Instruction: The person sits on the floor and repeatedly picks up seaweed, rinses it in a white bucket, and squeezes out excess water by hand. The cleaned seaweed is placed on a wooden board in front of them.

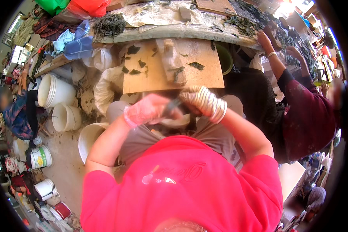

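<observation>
In front of my lap, my left hand (151, 108) wears a thin pinkish see-through glove. Its fingers are closed around one end of a dark strip (171, 106), blurred by motion, which looks like seaweed. At the strip's other end, my right hand (199, 101) is curled in a white striped knit glove. Just beyond both hands is a plywood board (145, 79). Dark green seaweed scraps (196, 65) are scattered on it, and a plastic-wrapped wooden bar (169, 58) lies across its middle.
A plastic-covered bench (150, 33) runs behind the board, with a dark seaweed heap (110, 24) and a small block (185, 14). White buckets (56, 90) stand on the left, one bucket (88, 139) close by my left arm. A co-worker in maroon (307, 116) sits close on the right.
</observation>
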`<state>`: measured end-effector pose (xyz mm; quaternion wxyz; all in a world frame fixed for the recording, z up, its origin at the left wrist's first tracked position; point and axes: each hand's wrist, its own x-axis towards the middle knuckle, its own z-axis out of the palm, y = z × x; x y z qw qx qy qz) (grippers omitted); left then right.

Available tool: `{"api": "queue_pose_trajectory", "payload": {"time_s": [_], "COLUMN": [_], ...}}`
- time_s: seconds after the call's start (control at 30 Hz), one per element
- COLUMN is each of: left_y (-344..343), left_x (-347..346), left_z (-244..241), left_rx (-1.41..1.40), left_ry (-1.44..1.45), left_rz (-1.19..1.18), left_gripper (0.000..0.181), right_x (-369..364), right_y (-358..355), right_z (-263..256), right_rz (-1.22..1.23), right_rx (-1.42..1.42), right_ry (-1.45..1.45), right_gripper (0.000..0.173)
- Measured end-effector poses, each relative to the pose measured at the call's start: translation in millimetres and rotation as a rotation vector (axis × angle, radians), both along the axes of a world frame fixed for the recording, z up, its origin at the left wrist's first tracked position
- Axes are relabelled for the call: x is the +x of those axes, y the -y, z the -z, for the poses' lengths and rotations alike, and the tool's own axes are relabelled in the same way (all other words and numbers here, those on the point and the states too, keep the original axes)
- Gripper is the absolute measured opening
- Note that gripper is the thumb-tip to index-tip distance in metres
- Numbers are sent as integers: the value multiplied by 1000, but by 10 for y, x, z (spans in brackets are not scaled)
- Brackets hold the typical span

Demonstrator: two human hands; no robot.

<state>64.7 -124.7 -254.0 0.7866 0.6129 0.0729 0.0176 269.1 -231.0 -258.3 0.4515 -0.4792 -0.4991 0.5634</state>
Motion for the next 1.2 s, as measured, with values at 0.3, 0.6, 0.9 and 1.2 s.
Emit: {"api": "queue_pose_trajectory", "payload": {"time_s": [0.3, 0.6, 0.9, 1.2], "left_y": [303, 371, 490, 459], "left_x": [333, 289, 305, 345], "left_z": [16, -114, 234, 180], "left_rx": [1485, 1400, 882, 733], "left_ry": [257, 311, 200, 114], "left_rz": [-615, -816, -966, -1010], "left_gripper": [24, 22, 16, 27], "right_x": [-248, -534, -565, -539], "right_y": [240, 144, 60, 72], "right_z": [90, -121, 208, 194], "right_rz": [-100, 288, 478, 682], "right_rx": [-660, -323, -1, 400], "right_ry": [-1099, -855, -206, 312], "right_gripper": [27, 31, 29, 13]}}
